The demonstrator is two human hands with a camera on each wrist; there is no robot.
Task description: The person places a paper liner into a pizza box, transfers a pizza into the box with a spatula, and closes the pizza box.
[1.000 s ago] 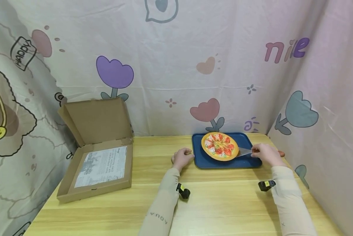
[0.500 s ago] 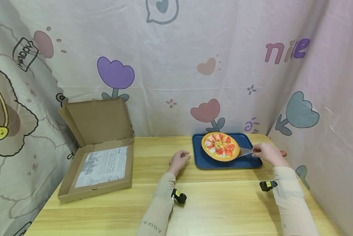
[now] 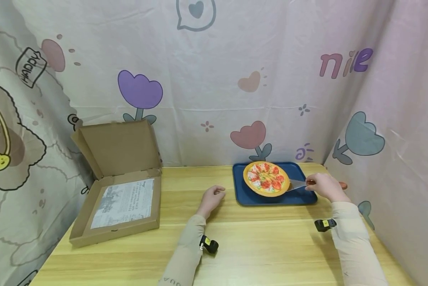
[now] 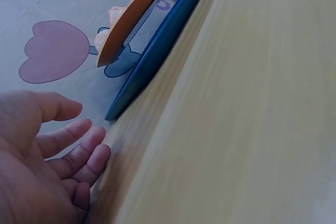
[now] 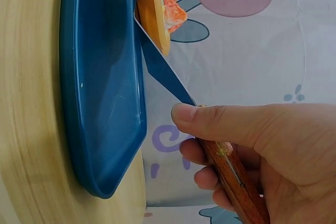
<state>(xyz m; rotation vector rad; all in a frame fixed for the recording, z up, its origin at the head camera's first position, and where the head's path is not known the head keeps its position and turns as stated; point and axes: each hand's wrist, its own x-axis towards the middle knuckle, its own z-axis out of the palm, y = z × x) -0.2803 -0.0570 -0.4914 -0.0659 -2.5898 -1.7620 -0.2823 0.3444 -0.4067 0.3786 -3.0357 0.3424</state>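
Note:
A toy-like round pizza (image 3: 266, 178) with a yellow-orange crust and red toppings rests on the metal blade of a pizza spatula (image 5: 165, 74). A gap shows under the pizza (image 4: 135, 15) in the left wrist view, so it is raised above the blue tray (image 3: 242, 197). My right hand (image 3: 326, 187) grips the spatula's reddish wooden handle, thumb laid along the top. Just left of the tray, my left hand (image 3: 212, 200) holds nothing, its fingers loosely bent. The blade's far end is hidden beneath the crust.
An open cardboard pizza box (image 3: 154, 206) stands at the left of the wooden table (image 3: 257, 254), lid raised toward the back. A printed paper sheet (image 3: 124, 202) lines its bottom. Patterned curtains (image 3: 199, 79) rise directly behind the table and at both sides.
My left hand has drawn back from the tray's left edge, to the left and slightly toward me. The right hand, spatula and pizza have hardly moved.

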